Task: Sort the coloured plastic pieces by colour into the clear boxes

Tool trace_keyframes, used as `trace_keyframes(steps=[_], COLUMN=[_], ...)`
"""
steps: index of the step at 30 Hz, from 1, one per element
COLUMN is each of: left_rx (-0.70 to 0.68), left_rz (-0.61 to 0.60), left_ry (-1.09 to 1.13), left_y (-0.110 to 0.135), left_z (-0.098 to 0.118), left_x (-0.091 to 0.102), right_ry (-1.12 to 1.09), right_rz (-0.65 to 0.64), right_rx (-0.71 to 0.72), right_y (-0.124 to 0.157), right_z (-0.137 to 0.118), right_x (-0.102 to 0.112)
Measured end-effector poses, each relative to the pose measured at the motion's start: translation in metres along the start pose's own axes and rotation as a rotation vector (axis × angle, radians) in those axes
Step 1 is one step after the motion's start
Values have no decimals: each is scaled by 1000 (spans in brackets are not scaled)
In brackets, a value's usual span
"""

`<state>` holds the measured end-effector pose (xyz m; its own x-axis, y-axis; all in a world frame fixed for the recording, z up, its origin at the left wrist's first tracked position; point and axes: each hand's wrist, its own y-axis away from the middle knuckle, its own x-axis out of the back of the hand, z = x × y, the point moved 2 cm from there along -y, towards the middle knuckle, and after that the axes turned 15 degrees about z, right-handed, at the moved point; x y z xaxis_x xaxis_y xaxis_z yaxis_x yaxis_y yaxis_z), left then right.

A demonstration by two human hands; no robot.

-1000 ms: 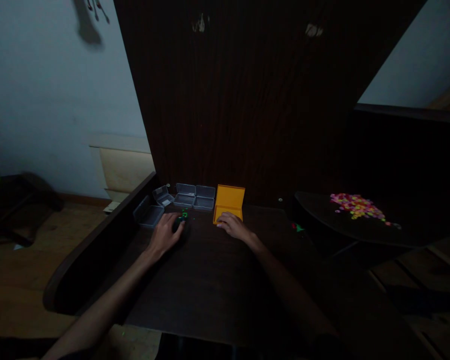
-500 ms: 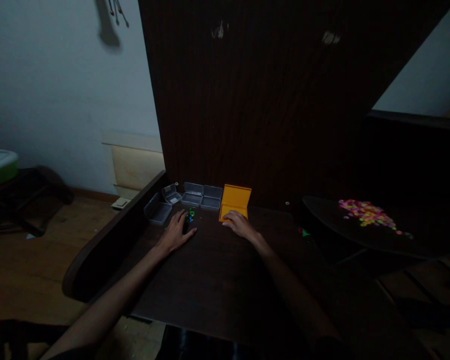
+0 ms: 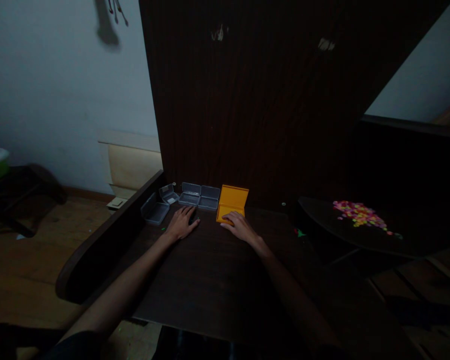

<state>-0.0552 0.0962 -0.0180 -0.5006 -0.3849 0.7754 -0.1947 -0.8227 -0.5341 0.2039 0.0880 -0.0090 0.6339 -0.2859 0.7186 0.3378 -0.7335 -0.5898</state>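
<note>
Both my arms reach forward over a dark wooden table (image 3: 210,280) in dim light. My left hand (image 3: 182,223) lies flat, fingers stretched out, just in front of the clear plastic boxes (image 3: 199,196); it covers the spot where small green beads lay. My right hand (image 3: 238,226) rests palm down, fingers spread, touching the front edge of an open orange box (image 3: 232,197). Another clear box (image 3: 154,212) lies open to the left of my left hand.
A raised dark rail (image 3: 108,235) runs along the table's left edge. A tall dark wooden panel (image 3: 255,100) stands behind the boxes. On a lower dark surface at right lies a heap of pink and yellow beads (image 3: 358,212). A small green piece (image 3: 299,232) sits nearby.
My left hand slid forward and flattened over the green beads, which no longer show. My right hand stayed at the orange box. The camera shifted slightly.
</note>
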Motion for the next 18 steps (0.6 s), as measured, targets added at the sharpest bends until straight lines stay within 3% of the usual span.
trace_keyframes(steps=[5,9,13,18], left_rx=[-6,-37,-51,95], left_rz=[-2,24,83,179], left_ry=[10,35,36,-39], left_y=[6,25,55,95], left_z=[2,1,-4,-12], left_x=[6,18,34,59], right_ry=[11,-97,-320,-517], right_rz=[37,111,131,108], right_rx=[42,43,-28,-331], right_y=[-4,-6,-9,-25], right_z=[-11,-36,-71,-84], right_x=[5,0,-27,-76])
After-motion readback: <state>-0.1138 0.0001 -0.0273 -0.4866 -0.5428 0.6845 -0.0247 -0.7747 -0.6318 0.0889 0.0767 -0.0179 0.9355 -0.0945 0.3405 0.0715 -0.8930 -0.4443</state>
